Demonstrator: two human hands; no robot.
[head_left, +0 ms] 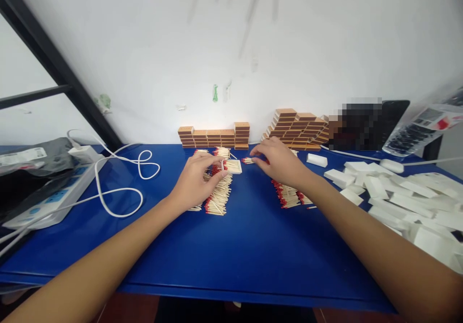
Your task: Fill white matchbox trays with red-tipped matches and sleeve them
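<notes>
My left hand (pixel 198 177) pinches the left end of a small white matchbox tray (pixel 237 168), which has some red-tipped matches inside. To the right of the tray, my right hand (pixel 277 161) has its thumb and fingers closed on a few matches (pixel 248 160), their red heads pointing left. A heap of matches (pixel 218 198) lies below and beside my left hand. Another heap of matches (pixel 288 195) sits under my right wrist, partly hidden by the forearm.
Matchboxes are stacked against the wall in a left row (pixel 213 138) and a taller right stack (pixel 298 129). White trays (pixel 401 188) pile up at the right, with a single tray (pixel 317 160) nearer. A power strip (pixel 54 193) and looping white cable (pixel 119 214) lie left.
</notes>
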